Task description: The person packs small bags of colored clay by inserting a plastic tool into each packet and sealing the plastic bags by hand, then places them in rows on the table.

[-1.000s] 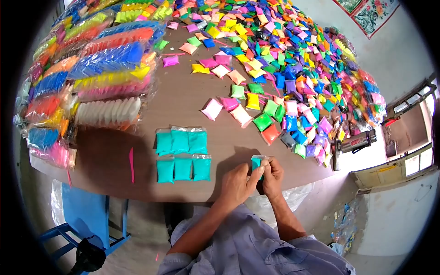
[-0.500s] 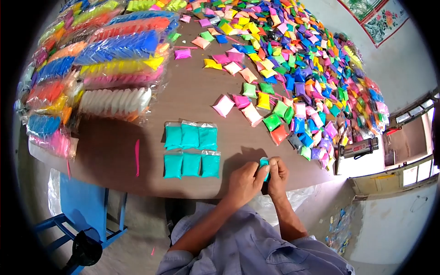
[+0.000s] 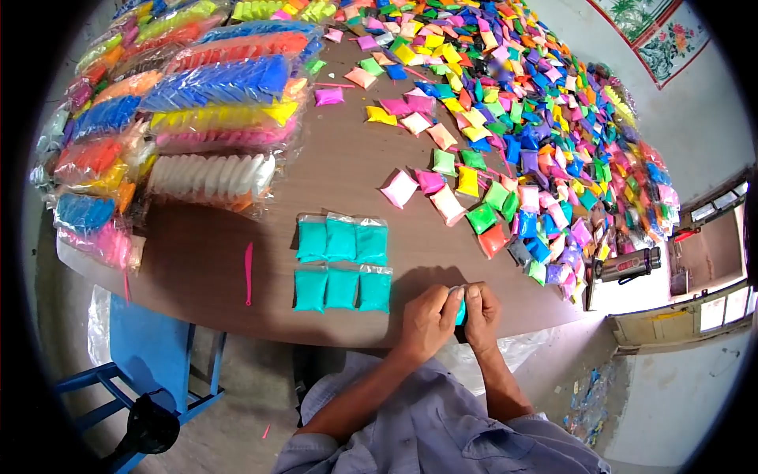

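Between my two hands, at the table's near edge, is a small teal packet (image 3: 460, 310), mostly hidden by fingers. My left hand (image 3: 427, 319) is closed on its left side, thumb near the top. My right hand (image 3: 480, 314) pinches it from the right, with the thumb tips close together. Left of my hands lie several matching teal packets (image 3: 342, 239) in clear bags, set in two rows of three. Further left, a pink plastic stick (image 3: 249, 273) lies alone on the brown table (image 3: 205, 296).
A large heap of small coloured packets (image 3: 505, 150) covers the table's right and far side. Bundles of bagged packets (image 3: 213, 174) are stacked at left. A metal flask (image 3: 629, 264) lies beyond the right edge; a blue stool (image 3: 146, 340) stands at lower left.
The whole view has shifted slightly, so the table things appear further right and lower. My fingers have closed in higher over the packet, covering more of its top.
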Tool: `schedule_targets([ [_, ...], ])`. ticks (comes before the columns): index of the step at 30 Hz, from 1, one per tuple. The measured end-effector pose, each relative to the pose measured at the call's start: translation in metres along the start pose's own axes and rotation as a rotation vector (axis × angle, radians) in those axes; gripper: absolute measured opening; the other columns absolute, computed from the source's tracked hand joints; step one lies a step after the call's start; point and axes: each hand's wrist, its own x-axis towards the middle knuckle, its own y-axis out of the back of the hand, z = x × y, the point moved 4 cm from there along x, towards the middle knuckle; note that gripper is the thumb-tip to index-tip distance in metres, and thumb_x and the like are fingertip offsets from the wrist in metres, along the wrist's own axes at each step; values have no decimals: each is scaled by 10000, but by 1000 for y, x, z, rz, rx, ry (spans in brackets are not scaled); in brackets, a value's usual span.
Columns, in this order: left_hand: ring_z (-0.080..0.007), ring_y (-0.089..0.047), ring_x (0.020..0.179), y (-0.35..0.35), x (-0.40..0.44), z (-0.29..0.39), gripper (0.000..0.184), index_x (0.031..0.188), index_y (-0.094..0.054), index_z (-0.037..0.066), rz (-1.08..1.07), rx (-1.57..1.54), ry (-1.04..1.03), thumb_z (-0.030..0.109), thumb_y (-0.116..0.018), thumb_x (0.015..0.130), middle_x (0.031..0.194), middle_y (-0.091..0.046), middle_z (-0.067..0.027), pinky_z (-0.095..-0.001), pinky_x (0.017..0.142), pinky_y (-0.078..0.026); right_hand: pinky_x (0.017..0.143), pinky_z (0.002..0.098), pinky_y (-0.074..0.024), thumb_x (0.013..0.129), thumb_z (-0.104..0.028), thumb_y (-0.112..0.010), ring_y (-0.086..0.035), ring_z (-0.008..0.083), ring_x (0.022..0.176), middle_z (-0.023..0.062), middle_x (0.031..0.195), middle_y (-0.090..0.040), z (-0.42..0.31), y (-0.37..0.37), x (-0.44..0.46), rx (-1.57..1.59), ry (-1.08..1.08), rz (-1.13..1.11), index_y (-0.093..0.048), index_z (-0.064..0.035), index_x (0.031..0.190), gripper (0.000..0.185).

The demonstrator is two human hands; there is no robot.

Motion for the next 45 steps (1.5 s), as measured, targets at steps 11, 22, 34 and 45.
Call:
schedule_targets([
  [11, -429, -607, 666, -8, -1, 0, 374, 793, -575, 16, -166, 177, -17, 313, -603, 1018, 742, -613, -204, -506, 588, -464, 679, 256, -441, 1083, -271, -568, -500, 56, 764, -17, 833, -609, 1, -4, 3, 163, -47, 155, -637, -19, 897, 321],
  [22, -402, -639, 662, -5, 4, 15, 339, 812, -596, 34, -170, 132, -39, 308, -634, 1007, 732, -630, -176, -493, 579, -499, 586, 251, -356, 1085, -256, -566, -405, 38, 693, -60, 733, -492, 2, 2, 5, 161, 16, 79, -527, -56, 777, 370],
  [34, -454, -582, 649, -7, 0, 5, 376, 790, -556, 0, -179, 133, -10, 293, -610, 1018, 727, -588, -227, -506, 567, -442, 606, 244, -358, 1086, -227, -561, -400, 41, 714, -59, 755, -489, 9, -1, 6, 175, -34, 120, -536, -43, 796, 345],
  [45, -415, -566, 618, -9, 3, 2, 343, 786, -535, 0, -204, 119, 23, 250, -616, 1007, 691, -559, -208, -469, 559, -432, 656, 235, -410, 1061, -197, -603, -476, 32, 759, -58, 813, -568, 11, 4, -2, 314, -81, 89, -672, -30, 950, 212],
])
